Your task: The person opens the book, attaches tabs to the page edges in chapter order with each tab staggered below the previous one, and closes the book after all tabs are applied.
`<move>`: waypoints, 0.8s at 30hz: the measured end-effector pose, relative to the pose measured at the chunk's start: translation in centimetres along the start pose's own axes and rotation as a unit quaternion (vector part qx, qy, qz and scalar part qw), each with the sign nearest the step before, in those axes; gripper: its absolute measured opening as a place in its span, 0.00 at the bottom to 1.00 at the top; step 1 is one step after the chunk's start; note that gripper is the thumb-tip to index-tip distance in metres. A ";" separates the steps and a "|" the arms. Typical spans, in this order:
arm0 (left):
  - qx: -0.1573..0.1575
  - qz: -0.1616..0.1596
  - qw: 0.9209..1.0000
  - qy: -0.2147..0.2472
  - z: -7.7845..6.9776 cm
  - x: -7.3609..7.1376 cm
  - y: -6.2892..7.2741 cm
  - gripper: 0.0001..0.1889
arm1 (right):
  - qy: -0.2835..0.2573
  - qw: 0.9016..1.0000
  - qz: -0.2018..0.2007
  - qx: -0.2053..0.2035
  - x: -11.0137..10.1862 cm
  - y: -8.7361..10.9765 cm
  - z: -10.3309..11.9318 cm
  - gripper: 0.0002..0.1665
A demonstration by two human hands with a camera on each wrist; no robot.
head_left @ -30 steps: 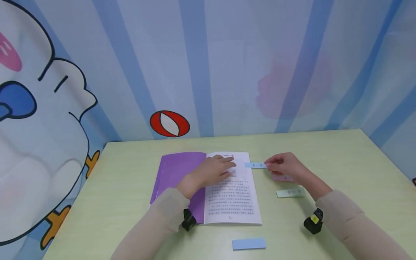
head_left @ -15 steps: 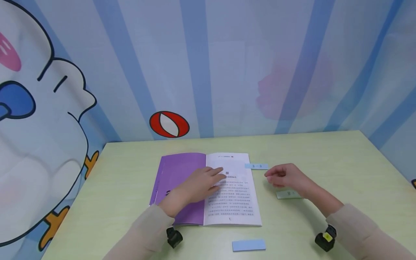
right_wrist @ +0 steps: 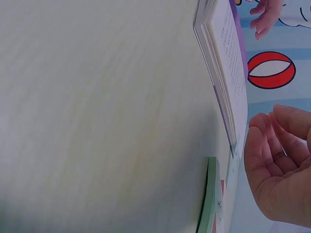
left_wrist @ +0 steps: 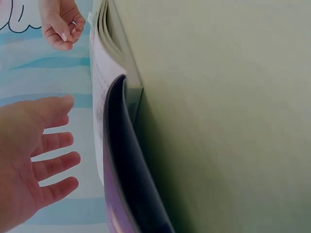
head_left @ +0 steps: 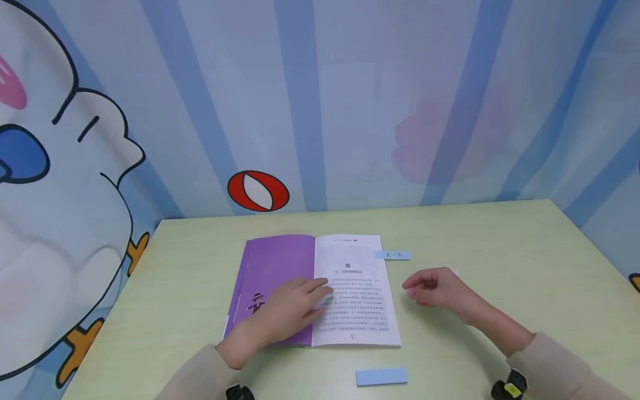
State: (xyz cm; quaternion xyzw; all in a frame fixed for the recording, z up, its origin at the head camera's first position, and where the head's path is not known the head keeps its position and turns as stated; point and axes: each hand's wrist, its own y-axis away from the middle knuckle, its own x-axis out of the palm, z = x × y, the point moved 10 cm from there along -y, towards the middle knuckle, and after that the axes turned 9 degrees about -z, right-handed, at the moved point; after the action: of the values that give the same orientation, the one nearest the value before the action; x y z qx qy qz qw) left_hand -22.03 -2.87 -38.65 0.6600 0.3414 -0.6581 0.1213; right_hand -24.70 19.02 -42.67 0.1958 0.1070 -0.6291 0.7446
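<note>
A book with a purple inside cover lies spread in the head view, its printed right page (head_left: 357, 316) showing. A light blue sticky tab (head_left: 394, 255) with handwriting juts from that page's upper right edge. Over the lower spine area, my left hand (head_left: 295, 308) hovers with fingers spread; the left wrist view shows it raised from the paper and holding nothing. To the right of the book is my right hand (head_left: 442, 289), fingers loosely bent, nothing between them. Below it in the right wrist view lie a green sticky pad (right_wrist: 209, 196) and a pink strip (right_wrist: 223, 186), both hidden by this hand in the head view.
A blue sticky pad (head_left: 381, 377) rests near the front of the pale wooden table (head_left: 510, 239). Behind the table hangs a printed cloth backdrop (head_left: 350, 111) with blue stripes and cartoon figures. Each wrist carries a small black camera (head_left: 510, 386).
My right hand has let go of the blue tab and drawn back toward me; the tab stays on the page. My left hand has slid off the upper page, down and left.
</note>
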 end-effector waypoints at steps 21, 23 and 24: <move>-0.016 -0.021 0.998 0.058 -1.5 1.5 1.9 0.28 | -0.035 0.999 0.020 -0.013 3.1 1.7 -0.8 0.15; -0.014 -0.022 0.998 0.053 -1.6 1.6 2.0 0.30 | -0.036 0.999 0.014 -0.005 3.2 1.7 -1.0 0.15; -0.013 -0.021 0.998 0.050 -1.6 1.7 2.0 0.30 | -0.035 0.999 0.011 -0.002 3.3 1.7 -1.0 0.15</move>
State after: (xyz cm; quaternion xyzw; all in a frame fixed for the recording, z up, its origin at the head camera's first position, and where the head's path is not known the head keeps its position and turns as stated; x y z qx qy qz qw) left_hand -19.72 -2.84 -40.70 0.6829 0.3693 -0.6226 0.0987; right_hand -22.32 16.77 -44.65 0.1731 0.0796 -0.6271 0.7553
